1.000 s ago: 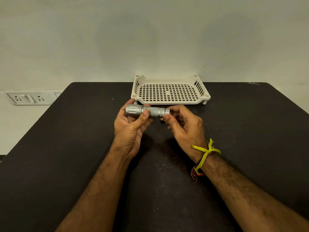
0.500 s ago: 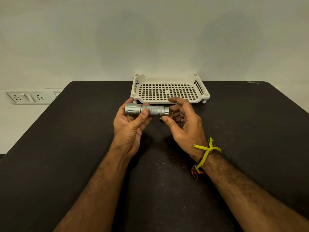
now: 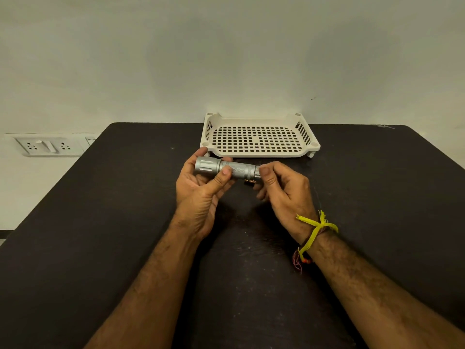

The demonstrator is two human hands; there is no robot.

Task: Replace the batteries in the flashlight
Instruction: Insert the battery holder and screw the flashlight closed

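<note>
- Here, the black table (image 3: 100,222) bears an empty white perforated tray (image 3: 259,153) at its far edge.
- Just before it, the silver flashlight (image 3: 226,168) lies level in the left hand (image 3: 201,190), thumb clamped on the knurled barrel: rigid metal, probably weighty and grippy there.
- The right hand (image 3: 284,190) pinches the tail cap (image 3: 257,170), the likely twisting point.

From my seat, the right hand (image 3: 284,190) covers the tail end of the flashlight (image 3: 227,168), so I cannot tell if a cap sits there. A small coppery thing (image 3: 249,182) at its five o'clock is too tiny to name. Both forearms run off the bottom edge.
</note>
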